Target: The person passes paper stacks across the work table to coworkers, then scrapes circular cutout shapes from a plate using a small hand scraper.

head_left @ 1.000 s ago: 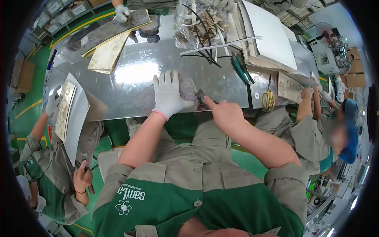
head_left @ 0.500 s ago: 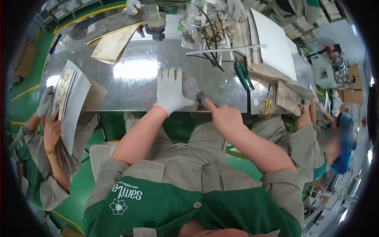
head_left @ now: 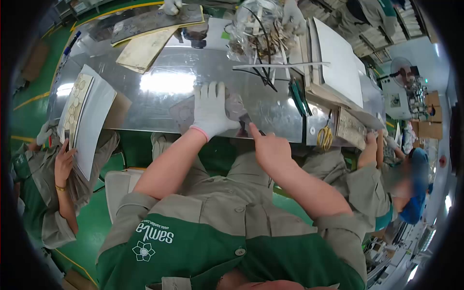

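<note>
In a white glove, my left hand [head_left: 210,110] lies flat with its fingers spread on a thin grey, see-through sheet [head_left: 182,112] near the metal table's [head_left: 154,108] front edge. Faint round shapes show in the sheet. My bare right hand [head_left: 271,147] is wrapped round the handle of a flat metal blade tool [head_left: 245,119], its index finger stretched along it. The blade rests at the sheet's right side, just beside my left thumb. My right palm hides most of the handle.
Green-handled pliers [head_left: 298,96] and gold scissors [head_left: 326,136] lie to the right. Behind are a plastic bag of scraps [head_left: 258,36], black strips and stacked white boards [head_left: 336,63]. Co-workers [head_left: 36,193] sit at both sides; another person's gloved hand [head_left: 172,7] is across the table.
The view has shifted a little. My left hand stays pressed on the sheet, while the blade tool has changed its angle slightly. The left co-worker's bare hand has risen to the held board.
</note>
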Available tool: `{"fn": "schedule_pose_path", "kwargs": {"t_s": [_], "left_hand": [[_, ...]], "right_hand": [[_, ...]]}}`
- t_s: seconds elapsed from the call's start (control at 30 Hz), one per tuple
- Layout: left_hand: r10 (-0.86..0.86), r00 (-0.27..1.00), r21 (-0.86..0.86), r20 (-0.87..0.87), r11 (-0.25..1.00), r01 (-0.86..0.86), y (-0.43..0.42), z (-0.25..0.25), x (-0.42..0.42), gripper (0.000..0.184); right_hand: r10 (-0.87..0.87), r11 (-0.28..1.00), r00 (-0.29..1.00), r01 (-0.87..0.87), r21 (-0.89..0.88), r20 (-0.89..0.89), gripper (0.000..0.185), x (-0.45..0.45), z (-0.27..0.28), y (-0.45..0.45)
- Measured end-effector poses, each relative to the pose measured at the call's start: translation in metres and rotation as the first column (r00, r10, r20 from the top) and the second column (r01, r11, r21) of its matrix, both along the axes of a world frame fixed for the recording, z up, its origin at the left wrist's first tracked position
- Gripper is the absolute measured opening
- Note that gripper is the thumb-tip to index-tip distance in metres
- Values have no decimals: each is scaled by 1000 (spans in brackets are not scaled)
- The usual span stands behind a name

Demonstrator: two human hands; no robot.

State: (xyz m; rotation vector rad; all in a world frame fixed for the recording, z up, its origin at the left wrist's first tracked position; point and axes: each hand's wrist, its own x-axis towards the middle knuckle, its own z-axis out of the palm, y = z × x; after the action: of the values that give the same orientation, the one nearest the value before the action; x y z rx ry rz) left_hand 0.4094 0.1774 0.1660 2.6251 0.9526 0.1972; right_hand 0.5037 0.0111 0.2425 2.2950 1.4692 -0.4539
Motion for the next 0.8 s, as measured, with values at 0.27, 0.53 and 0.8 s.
{"fn": "schedule_pose_path", "kwargs": {"t_s": [0.27,0.53,0.8], "left_hand": [[19,998,-21,-63,1000,-21,3,4,2,121],[92,995,11,37,996,-93,2,-5,1,121],[107,990,31,93,993,-111,1,-9,0,122]], "right_hand": [[-20,998,1000,19,53,6,66,-4,-12,8],[-132,834,696,463,301,-706,42,54,-45,-7],[-20,977,997,35,209,-75,41,39,-6,-2]]}}
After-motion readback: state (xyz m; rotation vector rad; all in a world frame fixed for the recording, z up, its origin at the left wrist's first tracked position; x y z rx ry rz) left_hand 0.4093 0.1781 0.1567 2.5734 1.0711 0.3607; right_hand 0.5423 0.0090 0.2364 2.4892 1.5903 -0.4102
